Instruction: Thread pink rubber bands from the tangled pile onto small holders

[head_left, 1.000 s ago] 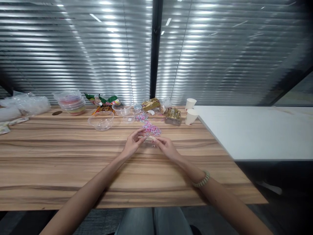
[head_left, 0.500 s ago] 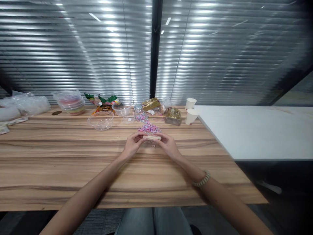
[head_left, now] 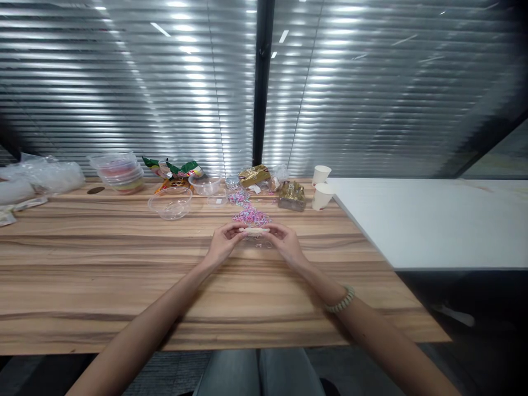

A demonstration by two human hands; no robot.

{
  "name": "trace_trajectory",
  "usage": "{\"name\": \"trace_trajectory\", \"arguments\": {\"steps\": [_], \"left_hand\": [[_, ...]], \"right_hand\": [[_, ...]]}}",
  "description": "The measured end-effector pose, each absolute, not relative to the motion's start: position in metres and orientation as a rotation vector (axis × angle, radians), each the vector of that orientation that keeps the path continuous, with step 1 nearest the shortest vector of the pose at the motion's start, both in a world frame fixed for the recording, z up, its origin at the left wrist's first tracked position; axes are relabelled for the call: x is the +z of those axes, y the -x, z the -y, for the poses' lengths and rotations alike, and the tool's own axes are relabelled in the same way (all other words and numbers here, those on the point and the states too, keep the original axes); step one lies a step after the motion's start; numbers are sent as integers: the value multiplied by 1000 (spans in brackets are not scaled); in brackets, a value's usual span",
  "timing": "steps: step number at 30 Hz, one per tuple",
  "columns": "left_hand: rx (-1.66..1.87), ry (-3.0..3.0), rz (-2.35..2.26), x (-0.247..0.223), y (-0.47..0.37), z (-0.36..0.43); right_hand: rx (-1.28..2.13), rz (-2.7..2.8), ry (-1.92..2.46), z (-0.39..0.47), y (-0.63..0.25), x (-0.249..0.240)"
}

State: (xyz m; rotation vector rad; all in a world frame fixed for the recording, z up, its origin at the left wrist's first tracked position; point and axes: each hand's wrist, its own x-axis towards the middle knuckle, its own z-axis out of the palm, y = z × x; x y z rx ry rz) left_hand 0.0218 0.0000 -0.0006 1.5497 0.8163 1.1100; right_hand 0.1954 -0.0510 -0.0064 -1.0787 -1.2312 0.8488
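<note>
Between both hands is a short, whitish, stick-like piece (head_left: 254,231), held level just above the wooden table (head_left: 124,291). My left hand (head_left: 225,240) pinches its left end with thumb and fingers. The right end is gripped likewise by my right hand (head_left: 285,242), whose arm wears a beaded bracelet. Right behind the fingers lies a heap of small pink, purple and pale blue bits (head_left: 251,215), which look like little bands or loops. A few pale loose bits (head_left: 259,245) show below the held piece, too small to name.
At the back are stacked plastic tubs (head_left: 121,175), green snack bags (head_left: 175,168), clear bowls (head_left: 170,204), a gold packet (head_left: 253,176), a gold-wrapped block (head_left: 292,197) and two paper cups (head_left: 322,197). Plastic bags (head_left: 51,173) lie far left. A white table (head_left: 433,220) adjoins on the right.
The whitish piece has shifted slightly left, and a bit more of its right end is covered by my right fingers. Both hands stay nearly in place.
</note>
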Motion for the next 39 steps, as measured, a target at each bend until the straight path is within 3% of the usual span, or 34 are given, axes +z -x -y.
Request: {"name": "trace_trajectory", "arguments": {"steps": [39], "left_hand": [[959, -917, -631, 9, -24, 8]], "right_hand": [[1390, 863, 831, 55, -195, 0]]}}
